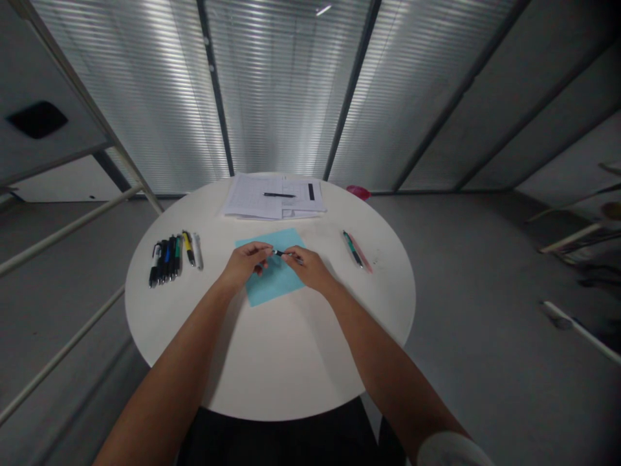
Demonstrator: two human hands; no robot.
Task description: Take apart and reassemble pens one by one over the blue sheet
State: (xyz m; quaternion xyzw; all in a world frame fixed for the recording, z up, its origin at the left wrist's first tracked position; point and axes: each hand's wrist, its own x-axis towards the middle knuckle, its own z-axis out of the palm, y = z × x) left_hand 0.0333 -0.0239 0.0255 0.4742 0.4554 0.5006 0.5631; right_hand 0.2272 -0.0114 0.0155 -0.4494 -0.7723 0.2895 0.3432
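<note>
Handling a pen (pixel 280 253) above blue paper (pixel 272 285), we pinch its ends, the left hand's (pixel 248 259) and right hand's (pixel 310 265) fingers nearly closed; continuing likely calls for steady alignment.

Slatted blinds (pixel 281 90), gray floor (pixel 475 310), stacked papers (pixel 252 199)

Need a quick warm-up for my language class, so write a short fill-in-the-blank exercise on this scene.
1. The right hand holds a slim pen-like piece, one end by the left hand, above a sheet coloured ____.
2. The white papers have one black ____ lying on them.
3. The row of pens lies on the table's ____ side.
4. Beside the green-and-black pen lies a slim item coloured ____.

Missing words: light blue; pen; left; pink.
</note>
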